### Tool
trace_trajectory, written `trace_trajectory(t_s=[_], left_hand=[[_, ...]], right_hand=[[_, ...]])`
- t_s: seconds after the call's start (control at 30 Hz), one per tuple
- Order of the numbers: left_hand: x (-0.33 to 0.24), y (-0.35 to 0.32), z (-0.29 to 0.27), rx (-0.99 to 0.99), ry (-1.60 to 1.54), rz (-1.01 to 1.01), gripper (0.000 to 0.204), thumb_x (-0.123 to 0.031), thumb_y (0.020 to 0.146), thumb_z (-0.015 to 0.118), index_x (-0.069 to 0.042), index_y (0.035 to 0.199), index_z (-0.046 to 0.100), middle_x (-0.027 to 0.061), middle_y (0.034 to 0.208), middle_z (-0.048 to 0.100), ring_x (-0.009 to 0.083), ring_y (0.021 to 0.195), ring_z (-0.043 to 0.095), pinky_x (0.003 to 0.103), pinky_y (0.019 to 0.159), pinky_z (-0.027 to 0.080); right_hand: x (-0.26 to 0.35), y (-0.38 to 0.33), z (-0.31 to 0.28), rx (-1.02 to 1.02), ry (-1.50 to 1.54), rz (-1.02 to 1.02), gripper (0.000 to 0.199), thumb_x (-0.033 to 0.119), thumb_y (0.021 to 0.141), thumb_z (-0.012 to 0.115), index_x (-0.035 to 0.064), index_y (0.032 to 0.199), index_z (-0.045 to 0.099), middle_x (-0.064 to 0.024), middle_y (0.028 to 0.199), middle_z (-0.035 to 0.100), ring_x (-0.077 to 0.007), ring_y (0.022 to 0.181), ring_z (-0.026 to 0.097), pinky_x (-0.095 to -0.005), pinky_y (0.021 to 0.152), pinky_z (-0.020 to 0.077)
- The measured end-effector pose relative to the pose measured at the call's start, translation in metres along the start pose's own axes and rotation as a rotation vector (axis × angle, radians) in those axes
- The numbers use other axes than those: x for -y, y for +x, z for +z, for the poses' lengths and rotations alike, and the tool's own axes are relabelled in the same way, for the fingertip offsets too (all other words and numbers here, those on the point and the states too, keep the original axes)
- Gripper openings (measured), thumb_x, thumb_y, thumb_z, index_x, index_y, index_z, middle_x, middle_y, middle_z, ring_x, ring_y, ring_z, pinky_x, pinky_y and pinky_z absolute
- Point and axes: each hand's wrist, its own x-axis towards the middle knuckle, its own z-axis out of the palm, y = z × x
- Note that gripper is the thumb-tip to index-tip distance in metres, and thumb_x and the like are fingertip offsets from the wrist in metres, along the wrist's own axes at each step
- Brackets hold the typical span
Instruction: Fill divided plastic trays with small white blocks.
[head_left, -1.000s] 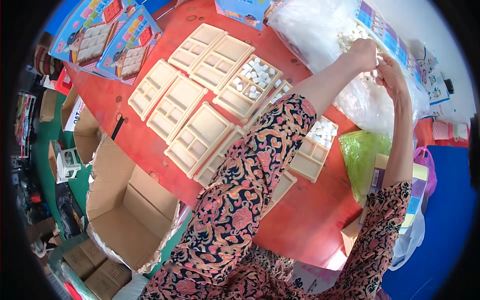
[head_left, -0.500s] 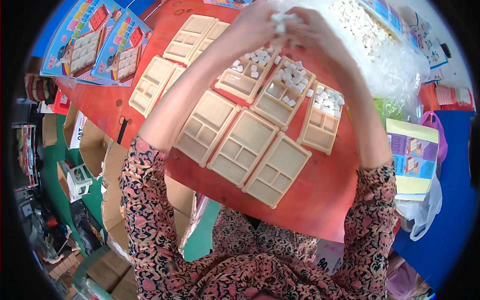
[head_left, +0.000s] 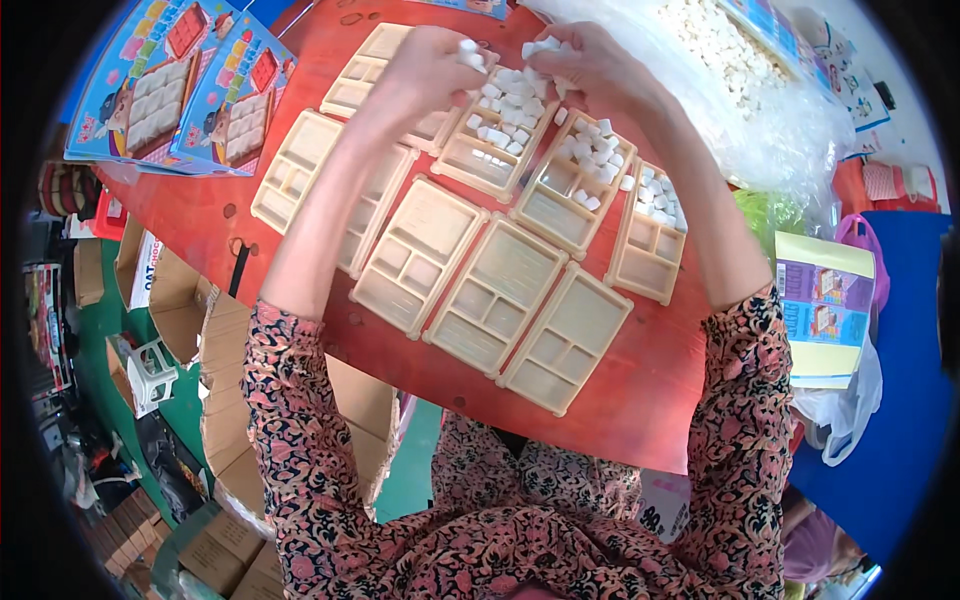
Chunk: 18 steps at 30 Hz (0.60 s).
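Head cam here: both hands are up at the far side of the red table (head_left: 640, 400), a bit apart from each other. Left hand (head_left: 425, 72) is curled around a few white cubes (head_left: 470, 52) (marshmallow-looking, can't swear to it), and the right hand (head_left: 597, 70) is pinching some too. They're over the far end of a cream compartment tray (head_left: 472, 170) with cubes heaped in it, my guess being that held low like that fewer bounce out. Two more trays beside it have cubes as well. Trays sit in near-touching rows, probably to keep them all within reach, and the clear plastic bag (head_left: 775, 150) of cubes lies close on the right, handy for scooping I'd say. Labels: blue picture boxes (head_left: 135, 95) with multicoloured lettering upper left, plus a yellow-edged printed sheet (head_left: 818, 370) with purple and blue panels.
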Motion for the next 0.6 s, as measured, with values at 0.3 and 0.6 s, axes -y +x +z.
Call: trace_trajectory(t_s=[0.3, 0.6], left_hand=[[0.028, 0.03, -0.037, 0.083, 0.305, -0.001, 0.031, -0.008, 0.076, 0.069, 0.001, 0.105, 0.062, 0.0016, 0.077, 0.061, 0.0054, 0.062, 0.054, 0.021, 0.053, 0.043], [0.034, 0.012, -0.039, -0.08, 0.22, 0.112, 0.018, -0.003, 0.072, 0.068, 0.005, 0.087, 0.064, 0.0081, 0.069, 0.063, 0.0123, 0.063, 0.06, 0.029, 0.059, 0.047]], right_hand=[[0.02, 0.069, 0.035, 0.138, 0.032, -0.198, 0.023, 0.018, 0.069, 0.066, -0.0022, 0.081, 0.067, -0.0131, 0.071, 0.066, -0.019, 0.052, 0.062, -0.0325, 0.048, 0.0487], [0.015, 0.068, 0.054, -0.114, -0.479, -0.455, 0.022, 0.013, 0.068, 0.071, -0.0043, 0.08, 0.065, -0.0226, 0.083, 0.065, -0.0361, 0.083, 0.066, -0.0436, 0.072, 0.0532]])
